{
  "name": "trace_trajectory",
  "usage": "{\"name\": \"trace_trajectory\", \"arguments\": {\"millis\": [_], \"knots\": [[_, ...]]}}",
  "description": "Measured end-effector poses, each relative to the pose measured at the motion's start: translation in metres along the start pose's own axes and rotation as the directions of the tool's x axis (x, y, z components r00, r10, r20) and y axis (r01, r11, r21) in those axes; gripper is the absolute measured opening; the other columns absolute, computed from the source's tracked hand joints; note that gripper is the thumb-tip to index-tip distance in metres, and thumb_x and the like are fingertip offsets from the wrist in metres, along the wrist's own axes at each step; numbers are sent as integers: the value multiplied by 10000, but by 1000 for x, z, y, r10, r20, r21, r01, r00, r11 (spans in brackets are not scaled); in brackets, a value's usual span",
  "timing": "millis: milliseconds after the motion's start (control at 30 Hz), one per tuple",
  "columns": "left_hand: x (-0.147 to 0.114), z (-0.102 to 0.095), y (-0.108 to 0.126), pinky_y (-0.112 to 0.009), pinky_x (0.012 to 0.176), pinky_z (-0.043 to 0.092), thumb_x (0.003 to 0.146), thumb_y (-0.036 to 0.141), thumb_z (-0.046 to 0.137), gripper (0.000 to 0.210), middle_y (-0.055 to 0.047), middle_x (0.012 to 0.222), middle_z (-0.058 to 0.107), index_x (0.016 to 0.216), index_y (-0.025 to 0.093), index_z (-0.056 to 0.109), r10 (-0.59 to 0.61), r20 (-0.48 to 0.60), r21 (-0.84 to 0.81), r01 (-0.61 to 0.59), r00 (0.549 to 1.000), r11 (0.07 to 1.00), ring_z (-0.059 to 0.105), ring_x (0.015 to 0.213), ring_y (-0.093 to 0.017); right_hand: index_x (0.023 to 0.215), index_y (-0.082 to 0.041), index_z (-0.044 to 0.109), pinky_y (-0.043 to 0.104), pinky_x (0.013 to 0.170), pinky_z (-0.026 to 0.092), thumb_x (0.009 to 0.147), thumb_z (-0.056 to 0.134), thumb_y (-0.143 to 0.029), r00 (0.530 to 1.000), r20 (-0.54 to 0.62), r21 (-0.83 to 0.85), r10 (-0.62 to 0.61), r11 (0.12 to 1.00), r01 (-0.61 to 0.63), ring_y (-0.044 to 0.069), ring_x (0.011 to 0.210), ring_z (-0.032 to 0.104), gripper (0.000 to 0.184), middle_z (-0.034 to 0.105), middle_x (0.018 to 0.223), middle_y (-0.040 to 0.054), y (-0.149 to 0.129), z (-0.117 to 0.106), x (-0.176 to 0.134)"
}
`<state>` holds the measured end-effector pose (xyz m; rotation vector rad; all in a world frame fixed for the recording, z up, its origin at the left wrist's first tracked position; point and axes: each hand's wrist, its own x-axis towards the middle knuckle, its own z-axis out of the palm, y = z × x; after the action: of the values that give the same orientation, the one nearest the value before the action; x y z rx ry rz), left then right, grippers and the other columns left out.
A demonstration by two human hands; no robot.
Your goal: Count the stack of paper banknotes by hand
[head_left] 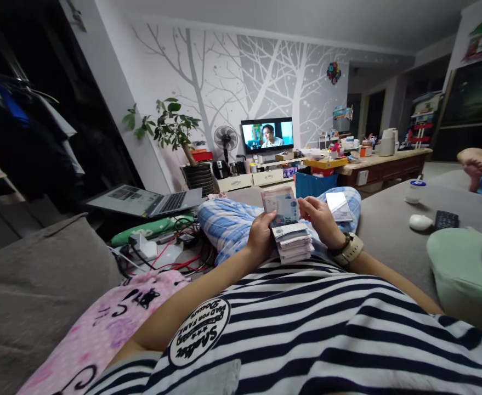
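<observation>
Left grip (260, 235) holds banknotes (281, 205), long axis pointing forward.

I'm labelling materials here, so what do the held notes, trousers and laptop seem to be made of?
Held notes: probably paper, perhaps polymer, fairly matt; they are thin, flat printed sheets.
Trousers: soft, matt cloth, maybe cotton; they fold loosely without shine.
Laptop: smooth grey casing, metal or plastic; its even, satin look fits either.
</observation>
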<state>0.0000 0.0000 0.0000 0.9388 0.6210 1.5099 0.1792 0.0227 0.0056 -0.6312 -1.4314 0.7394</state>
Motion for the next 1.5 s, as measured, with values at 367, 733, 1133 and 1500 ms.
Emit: {"name": "trace_trajectory", "arguments": {"millis": [367, 733, 1133, 1500], "knots": [[3, 5, -1, -452, 1009, 710, 784, 365, 980, 277, -69, 857, 867, 908, 212, 785, -19, -15, -19, 18, 1000, 1000, 902, 1108, -385, 679, -288, 581, 362, 659, 436, 876, 804, -1012, 992, -35, -112, -120, 987, 116, 187, 659, 444, 782, 543, 635, -18, -4, 3, -9], [-4, -5, 1, -366, 862, 604, 901, 304, 840, 192, -74, 825, 833, 741, 220, 775, 176, 40, 246, -180, 984, 952, 791, 962, -311, 793, -265, 720, 369, 686, 408, 1007, 796, -887, 966, -8, -96, -260, 961, 258, 183, 685, 475, 662, 604, 702, -16, -8, 4, -21], [1, -5, -3, -398, 891, 643, 880, 366, 750, 233, -94, 809, 808, 686, 239, 722, 179, 92, 292, -199, 979, 935, 782, 979, -322, 837, -265, 742, 361, 676, 401, 1043, 811, -782, 960, -19, -89, -280, 957, 277, 180, 681, 487, 561, 605, 716, -21, -4, 4, -21], [-4, 0, -1, -461, 1000, 686, 852, 381, 881, 250, -99, 860, 846, 727, 241, 714, 114, 41, 200, -120, 993, 972, 846, 1125, -389, 808, -274, 709, 355, 661, 418, 1038, 773, -904, 959, -28, -107, -284, 954, 279, 185, 670, 475, 674, 590, 698, -18, -5, 4, -22]]}}
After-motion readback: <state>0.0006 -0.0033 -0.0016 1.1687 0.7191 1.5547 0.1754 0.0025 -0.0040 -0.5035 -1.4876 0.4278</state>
